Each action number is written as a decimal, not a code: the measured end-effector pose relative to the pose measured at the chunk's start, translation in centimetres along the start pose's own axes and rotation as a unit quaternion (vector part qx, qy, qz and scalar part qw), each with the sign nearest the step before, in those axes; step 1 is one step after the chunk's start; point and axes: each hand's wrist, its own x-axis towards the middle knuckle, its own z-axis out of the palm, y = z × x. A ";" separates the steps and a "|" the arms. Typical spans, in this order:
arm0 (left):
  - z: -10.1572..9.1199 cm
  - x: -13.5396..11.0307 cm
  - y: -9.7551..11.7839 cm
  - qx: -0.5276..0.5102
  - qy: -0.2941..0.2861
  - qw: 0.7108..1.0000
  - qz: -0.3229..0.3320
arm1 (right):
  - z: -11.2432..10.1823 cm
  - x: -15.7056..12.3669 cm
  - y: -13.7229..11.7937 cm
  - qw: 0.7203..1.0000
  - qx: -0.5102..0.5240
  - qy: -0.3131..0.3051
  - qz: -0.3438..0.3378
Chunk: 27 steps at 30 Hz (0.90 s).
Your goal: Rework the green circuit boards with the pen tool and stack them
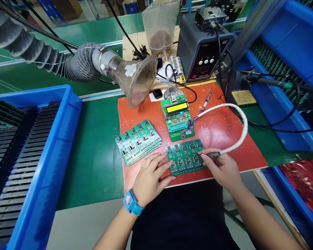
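An orange mat (219, 128) covers the middle of a green workbench, and on its near edge lies a green circuit board panel (185, 157) set with small displays. The right hand (223, 168) pinches a dark probe tip (213, 155) between thumb and fingers, and the tip touches the panel's right edge. The left hand (151, 175) lies flat and unclenched, its fingertips resting on the panel's left edge; a blue wristband (131, 203) sits on that wrist. From the probe a white braided cable (241, 119) arcs up and back to a programmer board (177, 119) with a lit yellow screen, just behind the panel. Left of the panel a fanned stack of boards (138, 140) rests on the mat's corner. Above it hangs the funnel mouth of a grey extraction hose (135, 78). A grey soldering station (200, 48) stands at the back, and a blue crate (54, 149) of black slotted trays fills the left.
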 end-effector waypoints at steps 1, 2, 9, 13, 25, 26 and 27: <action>0.0 0.0 0.0 0.001 -0.001 1.000 -0.001 | 0.0 0.0 0.0 1.000 0.000 0.001 0.001; 0.1 0.0 0.0 0.002 -0.004 1.000 -0.001 | 0.0 0.0 0.0 1.000 0.000 0.002 0.002; 0.1 -0.2 -0.1 0.005 -0.016 1.000 0.001 | -0.1 0.1 -0.2 1.000 0.022 0.006 0.019; 0.1 -0.2 -0.1 0.004 -0.020 1.000 0.000 | 0.0 -0.1 -0.9 0.999 0.024 0.020 0.006; 0.0 -0.1 0.0 0.001 -0.017 1.000 -0.002 | 1.8 -0.5 -1.2 1.000 0.017 -0.008 -0.017; 0.0 -0.1 0.0 0.001 -0.018 1.000 -0.003 | 1.8 -0.4 -1.3 1.000 0.010 -0.009 -0.020; 0.0 -0.1 0.0 0.002 -0.019 1.000 -0.003 | 1.7 -0.4 -1.4 1.000 0.003 -0.011 -0.022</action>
